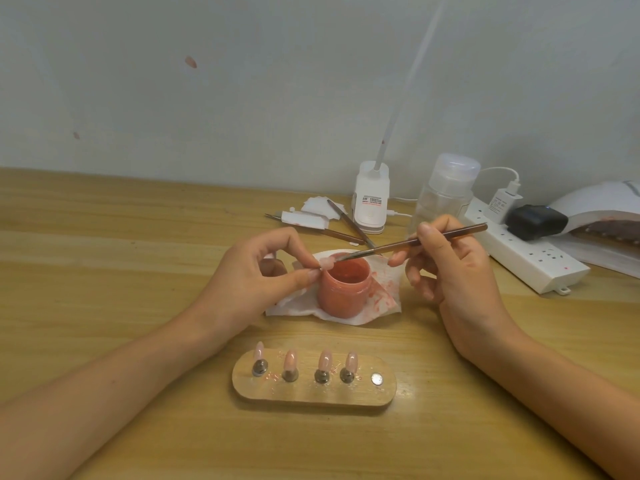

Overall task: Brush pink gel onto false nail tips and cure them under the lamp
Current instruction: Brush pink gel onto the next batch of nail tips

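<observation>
The left hand (263, 271) is pinching 1 small nail tip (326, 263) between thumb and forefinger, holding it just above the left rim of the open jar of pink gel (343, 289). The right hand (450, 271) is gripping a thin brush (415, 241) between thumb and fingers, pen-style, with the bristle end reaching left to the held tip; whether it is touching cannot be told. The jar is sitting on a pink-smeared tissue (384, 299) in the middle of the wooden table (104, 271). Nearer, a wooden stand (311, 394) is carrying 4 pink tips (325, 360) upright on metal pegs, with 1 bare magnet (377, 379) at its right end. At far right, the curing lamp (602, 209) is sitting behind a white power strip (526, 261). A clear bottle (443, 192) is standing beyond the right hand.
</observation>
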Motion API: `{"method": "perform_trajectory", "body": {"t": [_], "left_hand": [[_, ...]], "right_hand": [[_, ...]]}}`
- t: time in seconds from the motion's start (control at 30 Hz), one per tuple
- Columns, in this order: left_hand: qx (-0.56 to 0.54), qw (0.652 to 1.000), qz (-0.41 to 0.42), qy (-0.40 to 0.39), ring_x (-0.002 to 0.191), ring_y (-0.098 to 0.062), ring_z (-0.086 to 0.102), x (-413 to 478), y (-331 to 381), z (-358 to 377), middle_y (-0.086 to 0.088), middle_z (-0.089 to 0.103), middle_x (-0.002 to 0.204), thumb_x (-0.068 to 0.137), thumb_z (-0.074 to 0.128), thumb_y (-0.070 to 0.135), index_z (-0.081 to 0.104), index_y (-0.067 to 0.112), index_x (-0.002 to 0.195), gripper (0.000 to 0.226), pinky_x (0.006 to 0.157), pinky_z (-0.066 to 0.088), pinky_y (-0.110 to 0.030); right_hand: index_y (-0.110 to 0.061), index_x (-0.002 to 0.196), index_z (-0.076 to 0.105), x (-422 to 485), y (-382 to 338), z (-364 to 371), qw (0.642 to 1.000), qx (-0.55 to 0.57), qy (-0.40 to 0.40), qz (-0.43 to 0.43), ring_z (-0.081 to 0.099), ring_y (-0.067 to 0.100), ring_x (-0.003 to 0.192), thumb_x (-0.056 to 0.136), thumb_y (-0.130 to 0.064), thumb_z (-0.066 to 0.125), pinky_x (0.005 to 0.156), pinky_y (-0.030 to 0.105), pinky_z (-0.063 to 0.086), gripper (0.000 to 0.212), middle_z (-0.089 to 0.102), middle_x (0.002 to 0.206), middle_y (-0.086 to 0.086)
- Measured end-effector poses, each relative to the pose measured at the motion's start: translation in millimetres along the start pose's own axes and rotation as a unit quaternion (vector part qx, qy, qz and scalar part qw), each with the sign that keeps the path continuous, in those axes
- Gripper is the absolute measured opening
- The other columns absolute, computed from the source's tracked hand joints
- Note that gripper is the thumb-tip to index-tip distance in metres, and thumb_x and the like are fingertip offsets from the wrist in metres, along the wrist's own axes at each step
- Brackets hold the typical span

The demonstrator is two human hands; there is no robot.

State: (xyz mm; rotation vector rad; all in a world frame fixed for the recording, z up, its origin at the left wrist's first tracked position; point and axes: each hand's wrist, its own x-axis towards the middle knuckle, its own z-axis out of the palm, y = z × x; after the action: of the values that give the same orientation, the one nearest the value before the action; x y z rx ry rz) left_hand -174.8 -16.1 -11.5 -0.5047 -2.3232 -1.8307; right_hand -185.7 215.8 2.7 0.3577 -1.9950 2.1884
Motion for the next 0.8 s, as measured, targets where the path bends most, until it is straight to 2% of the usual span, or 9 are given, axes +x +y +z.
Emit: {"method": "perform_trajectory", "body": {"t": [0.07, 0.17, 0.23, 0.33, 0.4, 0.57, 0.7, 0.8], "left_hand": [[-0.001, 1.0, 0.002, -0.001, 0.063, -0.025, 0.052, 0.1, 0.4, 0.5, -0.013, 0.068, 0.082, 0.077, 0.079, 0.023, 0.068, 0.025, 0.075, 0.011, 0.063, 0.04, -0.038], [-0.001, 1.0, 0.003, -0.001, 0.062, -0.023, 0.053, 0.0, -0.1, 0.2, -0.004, 0.072, 0.082, 0.078, 0.078, 0.022, 0.067, 0.025, 0.075, 0.011, 0.062, 0.042, -0.037], [0.001, 1.0, 0.003, 0.001, 0.062, -0.023, 0.052, -0.9, -0.3, -0.2, -0.004, 0.072, 0.082, 0.079, 0.078, 0.02, 0.067, 0.025, 0.075, 0.012, 0.062, 0.041, -0.037], [0.004, 1.0, 0.01, 0.004, 0.061, -0.023, 0.052, -2.4, 1.8, -0.1, -0.008, 0.069, 0.082, 0.071, 0.076, 0.036, 0.068, 0.026, 0.075, 0.014, 0.062, 0.041, -0.036], [0.006, 1.0, 0.012, 0.007, 0.062, -0.023, 0.053, -2.3, 2.5, 0.1, -0.007, 0.069, 0.083, 0.07, 0.075, 0.038, 0.068, 0.026, 0.075, 0.015, 0.062, 0.042, -0.037], [0.004, 1.0, 0.009, 0.008, 0.064, -0.043, 0.053, -0.6, -1.4, 0.2, -0.001, 0.071, 0.082, 0.081, 0.078, 0.013, 0.067, 0.022, 0.076, 0.015, 0.063, 0.041, -0.042], [0.007, 1.0, 0.009, 0.006, 0.065, -0.043, 0.053, -0.3, 1.1, 0.1, -0.017, 0.066, 0.083, 0.076, 0.08, 0.023, 0.068, 0.025, 0.075, 0.012, 0.064, 0.043, -0.042], [0.006, 1.0, 0.006, 0.002, 0.061, -0.03, 0.051, -0.2, 1.0, -0.3, -0.018, 0.069, 0.087, 0.078, 0.081, 0.017, 0.068, 0.024, 0.076, 0.015, 0.064, 0.04, -0.039]], "right_hand": [[-0.014, 0.085, 0.048, 0.3, -0.1, -2.0, 1.0, 0.004, 0.011, -0.002, 0.052, 0.009, 0.049, 0.094, -0.033, 0.052, 0.038, 0.016, 0.036, 0.021, 0.073, 0.074, 0.007], [-0.013, 0.086, 0.046, -0.7, -0.9, 1.0, 0.999, 0.026, -0.021, -0.025, 0.054, 0.01, 0.05, 0.092, -0.035, 0.053, 0.039, 0.016, 0.037, 0.024, 0.073, 0.076, 0.009], [-0.013, 0.085, 0.047, -1.0, -1.0, 3.0, 0.999, 0.016, -0.025, -0.017, 0.054, 0.01, 0.051, 0.091, -0.034, 0.053, 0.039, 0.016, 0.037, 0.023, 0.073, 0.077, 0.009], [-0.014, 0.085, 0.047, 0.5, -1.2, 0.0, 1.0, 0.001, 0.007, -0.003, 0.052, 0.009, 0.049, 0.089, -0.036, 0.054, 0.038, 0.016, 0.035, 0.023, 0.073, 0.075, 0.008], [-0.015, 0.085, 0.046, 0.2, -1.9, -0.5, 1.0, 0.009, 0.008, -0.009, 0.052, 0.009, 0.049, 0.089, -0.036, 0.053, 0.039, 0.016, 0.035, 0.023, 0.073, 0.075, 0.007], [-0.014, 0.085, 0.047, -1.2, -2.3, 3.5, 1.0, -0.002, -0.016, -0.014, 0.053, 0.008, 0.05, 0.091, -0.036, 0.053, 0.038, 0.015, 0.036, 0.023, 0.073, 0.076, 0.008], [-0.014, 0.084, 0.047, -0.6, -2.4, 1.1, 1.0, -0.006, 0.005, -0.018, 0.051, 0.008, 0.048, 0.089, -0.036, 0.052, 0.038, 0.015, 0.035, 0.023, 0.073, 0.074, 0.008], [-0.014, 0.085, 0.047, -2.5, -2.2, 2.6, 0.999, 0.006, -0.025, -0.034, 0.051, 0.009, 0.048, 0.091, -0.036, 0.052, 0.039, 0.016, 0.036, 0.023, 0.072, 0.075, 0.009]]}}
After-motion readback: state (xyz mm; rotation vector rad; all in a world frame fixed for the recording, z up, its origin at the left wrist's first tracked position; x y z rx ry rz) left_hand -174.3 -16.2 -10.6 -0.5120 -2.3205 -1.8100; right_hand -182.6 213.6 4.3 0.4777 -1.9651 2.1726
